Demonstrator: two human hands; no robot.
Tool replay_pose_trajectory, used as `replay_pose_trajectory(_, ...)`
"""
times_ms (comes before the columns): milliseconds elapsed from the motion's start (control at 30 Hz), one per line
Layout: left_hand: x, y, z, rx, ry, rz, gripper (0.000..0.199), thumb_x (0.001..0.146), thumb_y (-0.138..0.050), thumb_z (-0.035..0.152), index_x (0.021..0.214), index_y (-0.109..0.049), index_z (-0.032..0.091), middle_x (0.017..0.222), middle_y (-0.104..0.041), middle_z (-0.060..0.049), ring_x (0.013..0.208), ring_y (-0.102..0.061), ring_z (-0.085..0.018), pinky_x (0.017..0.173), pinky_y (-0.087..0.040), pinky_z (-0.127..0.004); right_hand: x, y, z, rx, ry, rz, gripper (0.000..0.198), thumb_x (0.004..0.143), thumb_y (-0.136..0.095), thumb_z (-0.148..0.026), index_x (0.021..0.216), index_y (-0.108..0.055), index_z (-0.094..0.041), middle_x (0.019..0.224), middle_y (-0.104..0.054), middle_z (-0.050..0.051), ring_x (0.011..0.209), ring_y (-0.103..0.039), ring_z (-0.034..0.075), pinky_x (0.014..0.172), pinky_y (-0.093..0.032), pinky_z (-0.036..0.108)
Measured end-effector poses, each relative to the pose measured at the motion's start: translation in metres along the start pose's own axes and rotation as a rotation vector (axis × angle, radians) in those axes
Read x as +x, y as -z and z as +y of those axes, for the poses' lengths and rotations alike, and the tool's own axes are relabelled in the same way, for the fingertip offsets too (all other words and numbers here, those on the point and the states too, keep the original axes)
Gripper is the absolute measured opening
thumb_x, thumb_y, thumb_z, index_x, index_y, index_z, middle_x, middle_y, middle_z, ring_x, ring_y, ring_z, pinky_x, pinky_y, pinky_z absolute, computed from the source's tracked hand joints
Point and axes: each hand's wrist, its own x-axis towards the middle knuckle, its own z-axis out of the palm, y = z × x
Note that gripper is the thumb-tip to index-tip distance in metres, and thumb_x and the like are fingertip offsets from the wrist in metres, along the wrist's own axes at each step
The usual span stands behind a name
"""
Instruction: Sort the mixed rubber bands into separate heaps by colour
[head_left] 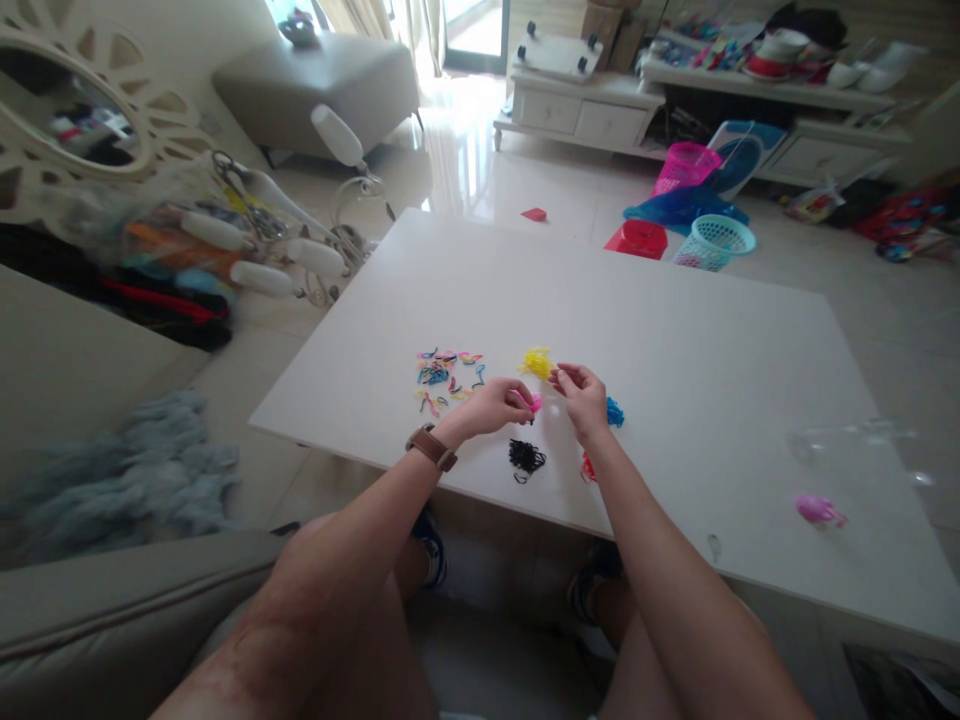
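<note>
My left hand (504, 404), with a brown watch on its wrist, is closed in a pinch over a pink pile of small rubber bands (536, 402). A tiny dark bit shows at its fingertips, too small to name. My right hand (583, 396) is also pinched, beside the yellow bands (537, 363); what it holds, if anything, I cannot make out. Black bands (526, 456) lie nearer the table edge. Blue bands (615, 411) and red bands (588, 467) are partly hidden by my right hand and forearm. Mixed-colour bands (435, 374) are scattered at left.
The white table (675, 350) also bears a pink object (817, 510) and a small clear item (714, 546) at right. Beyond its far edge stand a light-blue basket (716, 240) and a red container (641, 238). A white lamp (315, 257) is close to the left edge.
</note>
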Motion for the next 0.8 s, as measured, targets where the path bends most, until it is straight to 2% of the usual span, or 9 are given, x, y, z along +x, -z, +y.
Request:
replay_pose_trajectory(100, -0.001, 0.001, -0.001, -0.025, -0.007, 0.008, 0.019, 0.074, -0.074, 0.018, 0.09, -0.065, 0.013, 0.079, -0.074, -0.009, 0.074, -0.068, -0.016, 0.067, -0.049, -0.026, -0.002, 0.0, -0.006, -0.049, -0.011, -0.052, 0.04, 0.075, -0.07, -0.05, 0.097, -0.067, -0.018, 0.09, -0.072, 0.007, 0.082, -0.069, 0.018, 0.081, -0.056, 0.035)
replay_pose_trajectory(200, -0.001, 0.002, 0.002, -0.054, 0.019, 0.032, 0.021, 0.073, -0.074, 0.017, 0.092, -0.064, 0.013, 0.078, -0.074, -0.008, 0.073, -0.067, -0.016, 0.066, -0.048, -0.026, -0.006, 0.002, -0.015, -0.108, -0.016, -0.117, 0.037, 0.075, -0.071, -0.052, 0.088, -0.067, -0.018, 0.08, -0.07, 0.005, 0.07, -0.066, 0.016, 0.072, -0.056, 0.032)
replay_pose_trajectory(300, -0.002, 0.002, 0.004, -0.078, 0.019, 0.059, 0.021, 0.072, -0.074, 0.016, 0.09, -0.063, 0.014, 0.079, -0.074, -0.008, 0.073, -0.067, -0.016, 0.065, -0.047, -0.025, -0.013, 0.006, -0.025, -0.127, -0.029, -0.286, 0.035, 0.075, -0.073, -0.051, 0.082, -0.069, -0.017, 0.074, -0.07, 0.004, 0.065, -0.063, 0.015, 0.068, -0.054, 0.03)
replay_pose_trajectory(433, -0.002, 0.002, 0.005, -0.082, -0.007, 0.06, 0.022, 0.073, -0.076, 0.022, 0.088, -0.062, 0.014, 0.076, -0.073, -0.007, 0.068, -0.064, -0.014, 0.062, -0.045, -0.024, -0.021, 0.011, -0.032, -0.133, -0.054, -0.501, 0.035, 0.071, -0.08, -0.046, 0.089, -0.075, -0.016, 0.082, -0.075, 0.005, 0.075, -0.067, 0.017, 0.075, -0.054, 0.032)
replay_pose_trajectory(667, -0.001, 0.002, 0.002, -0.058, -0.023, 0.054, 0.026, 0.074, -0.076, 0.023, 0.092, -0.059, 0.015, 0.073, -0.071, -0.004, 0.065, -0.062, -0.013, 0.06, -0.042, -0.022, -0.024, 0.015, -0.029, -0.133, -0.038, -0.623, 0.031, 0.073, -0.081, -0.042, 0.092, -0.077, -0.018, 0.085, -0.077, 0.006, 0.081, -0.07, 0.019, 0.08, -0.054, 0.034)
replay_pose_trajectory(800, 0.001, 0.002, -0.004, -0.06, -0.024, 0.028, 0.029, 0.073, -0.077, 0.022, 0.095, -0.06, 0.016, 0.077, -0.072, -0.005, 0.07, -0.066, -0.015, 0.062, -0.044, -0.023, -0.024, 0.013, -0.029, -0.135, -0.015, -0.635, 0.03, 0.074, -0.078, -0.044, 0.087, -0.075, -0.017, 0.079, -0.075, 0.004, 0.074, -0.067, 0.018, 0.075, -0.054, 0.033)
